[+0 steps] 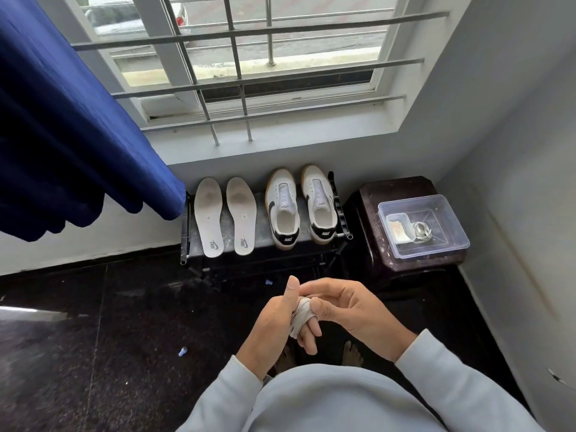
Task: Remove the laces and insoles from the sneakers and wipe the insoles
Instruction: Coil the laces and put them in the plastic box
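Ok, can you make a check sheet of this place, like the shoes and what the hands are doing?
Surface: black shoe rack, holding insoles and sneakers.
Job's things: two insoles flat, side by side, left; two sneakers right, laces out; one lace in the hands; second lace coiled in clear box.
Clutter: blue cap on dark floor.
Grippers: left hand, lace wound round its straight fingers, thumb up; right hand pinches the lace.
Cables: nothing seen.
Surroundings: blue curtain, barred window, dark stool under the box.
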Available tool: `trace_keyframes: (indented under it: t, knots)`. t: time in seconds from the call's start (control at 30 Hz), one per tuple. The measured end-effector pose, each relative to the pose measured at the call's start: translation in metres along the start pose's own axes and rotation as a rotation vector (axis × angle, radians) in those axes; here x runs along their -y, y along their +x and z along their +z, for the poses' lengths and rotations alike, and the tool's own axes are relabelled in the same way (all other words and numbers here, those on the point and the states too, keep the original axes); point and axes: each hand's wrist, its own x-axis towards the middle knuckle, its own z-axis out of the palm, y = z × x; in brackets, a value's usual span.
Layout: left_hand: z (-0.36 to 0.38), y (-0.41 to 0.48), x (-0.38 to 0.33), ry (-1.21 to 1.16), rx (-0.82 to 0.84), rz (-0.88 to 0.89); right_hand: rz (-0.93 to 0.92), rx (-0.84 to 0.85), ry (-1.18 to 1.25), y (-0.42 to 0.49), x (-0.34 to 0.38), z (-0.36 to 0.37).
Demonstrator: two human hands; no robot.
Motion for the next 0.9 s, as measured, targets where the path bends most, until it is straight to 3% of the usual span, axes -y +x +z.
trace_keyframes:
  t: [0.1,0.63,0.77,0.9]
  knots:
    - [0.003,0.004,-0.001,-0.013,0.004,-0.037,0.016,-0.034,0.115,-0.002,-0.003,0.002]
    - [0.079,0.054,0.003,-0.042,-0.366,-0.027,-0.017,-0.462,0.017,-0.017,-0.031,-0.034]
    - [0.114,0.088,0.004,-0.070,-0.375,-0.063,0.004,-0.557,-0.104,-0.019,-0.038,-0.076]
    - [0.162,0.143,-0.002,-0.180,-0.280,-0.141,0.034,-0.691,-0.191,-0.021,-0.045,-0.142]
